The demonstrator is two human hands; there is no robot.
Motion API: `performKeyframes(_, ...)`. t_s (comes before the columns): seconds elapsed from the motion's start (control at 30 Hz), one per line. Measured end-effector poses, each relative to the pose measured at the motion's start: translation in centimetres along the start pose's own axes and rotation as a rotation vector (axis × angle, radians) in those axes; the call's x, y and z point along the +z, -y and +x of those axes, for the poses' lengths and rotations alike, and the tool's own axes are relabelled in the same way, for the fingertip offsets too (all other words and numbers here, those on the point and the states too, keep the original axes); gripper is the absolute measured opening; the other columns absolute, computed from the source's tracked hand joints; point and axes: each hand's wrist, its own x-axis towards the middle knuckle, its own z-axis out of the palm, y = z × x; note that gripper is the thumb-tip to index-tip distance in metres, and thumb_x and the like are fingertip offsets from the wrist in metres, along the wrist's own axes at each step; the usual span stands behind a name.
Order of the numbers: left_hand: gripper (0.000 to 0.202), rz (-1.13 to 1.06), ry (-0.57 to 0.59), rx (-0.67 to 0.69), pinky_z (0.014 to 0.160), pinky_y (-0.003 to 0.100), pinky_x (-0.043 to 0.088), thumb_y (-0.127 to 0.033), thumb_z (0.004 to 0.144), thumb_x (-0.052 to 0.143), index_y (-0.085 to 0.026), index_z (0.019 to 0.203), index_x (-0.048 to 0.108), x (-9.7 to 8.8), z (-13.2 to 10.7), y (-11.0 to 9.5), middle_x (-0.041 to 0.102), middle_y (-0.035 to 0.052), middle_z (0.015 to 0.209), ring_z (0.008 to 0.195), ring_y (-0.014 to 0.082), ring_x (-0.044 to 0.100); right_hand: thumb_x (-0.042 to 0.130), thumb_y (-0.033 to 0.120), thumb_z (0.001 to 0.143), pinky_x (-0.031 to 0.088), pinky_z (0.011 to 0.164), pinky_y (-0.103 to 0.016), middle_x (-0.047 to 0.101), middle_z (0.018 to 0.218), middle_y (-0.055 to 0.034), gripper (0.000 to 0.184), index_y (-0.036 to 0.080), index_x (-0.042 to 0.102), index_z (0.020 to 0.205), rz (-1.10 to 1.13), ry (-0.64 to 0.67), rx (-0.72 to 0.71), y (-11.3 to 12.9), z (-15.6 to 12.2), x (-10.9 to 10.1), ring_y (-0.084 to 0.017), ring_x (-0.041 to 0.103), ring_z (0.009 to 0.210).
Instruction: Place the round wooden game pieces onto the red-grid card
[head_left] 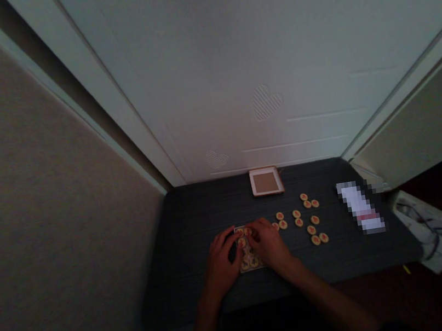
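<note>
A shallow box (242, 269) of round wooden Chinese chess pieces lies near the front of the dark table, partly covered by both hands. My left hand (220, 259) rests at the box's left side, thumb and fingers apart, their tips over the pieces. From the right, my right hand (269, 244) reaches over the box, its thumb and fingers pinched around a Chinese chess piece (248, 231) in the upper row. Its palm hides part of the box. Loose Chinese chess pieces (297, 214) with red characters lie to the right of it, one (275, 226) just beside the hand.
An open shallow box lid (268, 194) lies at the table's back edge, against a white panel with heart patterns. A blurred-out light object (360, 208) is at the table's right end. Beyond the right edge stands a white container (433, 233) with a dark cord.
</note>
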Motion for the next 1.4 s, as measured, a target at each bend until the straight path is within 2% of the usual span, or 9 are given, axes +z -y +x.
performKeyframes(0.47, 0.033, 0.010, 0.009, 0.003, 0.107, 0.051, 0.046, -0.025, 0.096, 0.055, -0.032, 0.127, 0.063, -0.2, 0.1, -0.1, 0.061, 0.0053, 0.136, 0.125, 0.0265, 0.058, 0.064, 0.009, 0.085, 0.055, 0.081, -0.034, 0.066, 0.099, -0.0083, 0.022, 0.019, 0.072, 0.102, 0.014, -0.002, 0.003, -0.7, -0.1, 0.0, -0.021, 0.066, 0.085)
performKeyframes(0.63, 0.033, 0.006, 0.010, 0.007, 0.107, 0.053, 0.046, -0.025, 0.096, 0.054, -0.032, 0.128, 0.062, -0.1, 0.0, 0.1, 0.061, 0.0052, 0.137, 0.125, 0.0269, 0.057, 0.063, 0.013, 0.087, 0.056, 0.078, -0.033, 0.066, 0.097, -0.0072, 0.019, 0.021, 0.072, 0.102, 0.031, -0.031, -0.005, -0.8, -0.4, -0.6, -0.020, 0.066, 0.082)
performKeyframes(0.8, 0.033, 0.006, 0.006, 0.008, 0.107, 0.052, 0.046, -0.025, 0.096, 0.054, -0.032, 0.128, 0.062, -0.1, 0.0, 0.3, 0.060, 0.0054, 0.138, 0.125, 0.0269, 0.057, 0.061, 0.016, 0.088, 0.055, 0.080, -0.034, 0.068, 0.095, -0.0063, 0.019, 0.022, 0.072, 0.103, 0.015, -0.090, -0.018, -2.1, -1.2, -3.1, -0.020, 0.066, 0.081)
performKeyframes(0.93, 0.032, 0.001, 0.009, -0.001, 0.106, 0.053, 0.047, -0.026, 0.097, 0.053, -0.031, 0.128, 0.062, -0.1, 0.0, 0.2, 0.060, 0.0060, 0.138, 0.125, 0.0272, 0.057, 0.057, 0.021, 0.091, 0.055, 0.078, -0.035, 0.069, 0.097, -0.0086, 0.022, 0.020, 0.071, 0.108, -0.073, -0.164, 0.015, -4.4, -1.2, -6.1, -0.021, 0.066, 0.079)
performKeyframes(1.0, 0.031, -0.009, 0.002, -0.009, 0.106, 0.054, 0.047, -0.027, 0.097, 0.053, -0.031, 0.127, 0.063, -0.1, 0.0, 0.3, 0.060, 0.0064, 0.137, 0.125, 0.0276, 0.058, 0.056, 0.025, 0.093, 0.054, 0.083, -0.037, 0.070, 0.099, -0.0097, 0.023, 0.020, 0.071, 0.110, -0.132, -0.167, 0.046, -5.6, -0.8, -7.5, -0.022, 0.067, 0.085)
performKeyframes(1.13, 0.032, -0.059, -0.018, -0.043, 0.107, 0.052, 0.048, -0.029, 0.097, 0.053, -0.030, 0.129, 0.061, -0.3, 0.0, 0.5, 0.059, 0.0070, 0.138, 0.126, 0.0269, 0.057, 0.060, 0.029, 0.092, 0.052, 0.081, -0.034, 0.072, 0.101, -0.0096, 0.023, 0.019, 0.072, 0.108, -0.218, -0.081, 0.094, -6.9, 0.7, -9.1, -0.022, 0.068, 0.084)
performKeyframes(1.3, 0.028, -0.079, -0.125, -0.085, 0.107, 0.055, 0.047, -0.030, 0.097, 0.054, -0.029, 0.124, 0.063, -1.2, -0.1, 0.3, 0.060, 0.0082, 0.135, 0.127, 0.0287, 0.055, 0.068, 0.025, 0.085, 0.048, 0.072, -0.028, 0.073, 0.085, -0.0068, 0.009, 0.021, 0.075, 0.085, -0.240, 0.042, 0.057, -6.5, 2.7, -9.5, -0.020, 0.067, 0.075)
performKeyframes(1.4, 0.025, -0.077, -0.182, -0.086, 0.108, 0.055, 0.046, -0.030, 0.097, 0.054, -0.028, 0.120, 0.064, -1.8, -0.2, -0.4, 0.060, 0.0080, 0.134, 0.127, 0.0286, 0.054, 0.068, 0.020, 0.083, 0.046, 0.072, -0.027, 0.074, 0.079, -0.0065, 0.010, 0.021, 0.074, 0.075, -0.241, 0.082, 0.046, -6.3, 3.6, -9.2, -0.020, 0.067, 0.074)
